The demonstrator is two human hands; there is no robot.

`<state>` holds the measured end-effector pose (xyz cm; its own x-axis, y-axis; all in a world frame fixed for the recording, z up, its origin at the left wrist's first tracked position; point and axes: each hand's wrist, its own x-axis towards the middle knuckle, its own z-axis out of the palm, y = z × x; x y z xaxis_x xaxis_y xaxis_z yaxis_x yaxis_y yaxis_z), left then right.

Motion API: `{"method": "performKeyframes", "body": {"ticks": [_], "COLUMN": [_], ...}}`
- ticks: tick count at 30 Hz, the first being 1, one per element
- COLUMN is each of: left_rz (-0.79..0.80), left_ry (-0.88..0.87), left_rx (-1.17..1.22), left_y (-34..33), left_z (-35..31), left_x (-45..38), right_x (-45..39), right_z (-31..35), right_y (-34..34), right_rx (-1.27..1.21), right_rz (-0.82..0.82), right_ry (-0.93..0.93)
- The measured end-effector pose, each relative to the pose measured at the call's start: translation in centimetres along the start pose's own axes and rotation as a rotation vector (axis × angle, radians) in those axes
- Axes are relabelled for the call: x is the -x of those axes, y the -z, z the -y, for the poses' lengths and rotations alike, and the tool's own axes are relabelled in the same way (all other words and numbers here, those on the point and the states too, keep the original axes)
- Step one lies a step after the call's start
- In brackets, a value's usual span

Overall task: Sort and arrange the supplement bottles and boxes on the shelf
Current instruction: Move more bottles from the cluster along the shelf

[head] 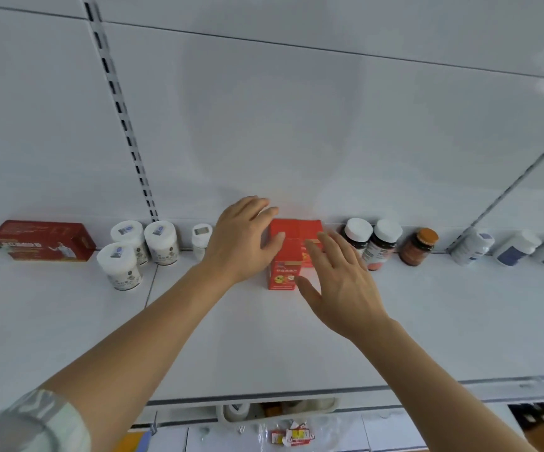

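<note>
- We see the left hand lying against the left side of the front red box, fingers straight and close together, thumb resting on the box's top.
- The right hand hangs just to the right of that box, fingers straight and spread; whether it touches the cardboard we cannot tell.
- Neither hand grips anything, and the two hands stand apart with the box between them.
- A second red box stands just behind and slightly right of the front one, against the back panel of the white shelf.
- To the left we find a small white bottle, then three white jars clustered together, then a dark red carton lying on its long side.
- To the right stand two dark bottles with white caps, then an amber bottle with an orange lid.
- Further right, blurred white bottles line the back edge.
</note>
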<state>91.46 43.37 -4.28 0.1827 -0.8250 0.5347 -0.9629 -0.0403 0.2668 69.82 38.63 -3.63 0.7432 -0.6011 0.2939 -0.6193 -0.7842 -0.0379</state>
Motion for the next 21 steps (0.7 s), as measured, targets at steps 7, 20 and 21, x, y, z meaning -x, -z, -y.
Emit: {"method": "performKeyframes", "body": {"ticks": [7, 20, 21], "left_rz": [0.070, 0.174, 0.189], "left_ry": [-0.093, -0.167, -0.174], "left_rx": [-0.039, 0.017, 0.022], "left_y": [-2.2, -11.1, -11.9], "left_z": [-10.2, -35.8, -37.6], "left_x": [-1.7, -4.7, -5.0], "right_x": [6.0, 21.2, 22.3], "right_z": [-7.1, -28.4, -29.9], "right_y": [3.3, 10.4, 10.8], "right_rx": [0.060, 0.111, 0.116], "right_rz": [-0.006, 0.048, 0.060], "right_ry": [-0.152, -0.369, -0.391]}}
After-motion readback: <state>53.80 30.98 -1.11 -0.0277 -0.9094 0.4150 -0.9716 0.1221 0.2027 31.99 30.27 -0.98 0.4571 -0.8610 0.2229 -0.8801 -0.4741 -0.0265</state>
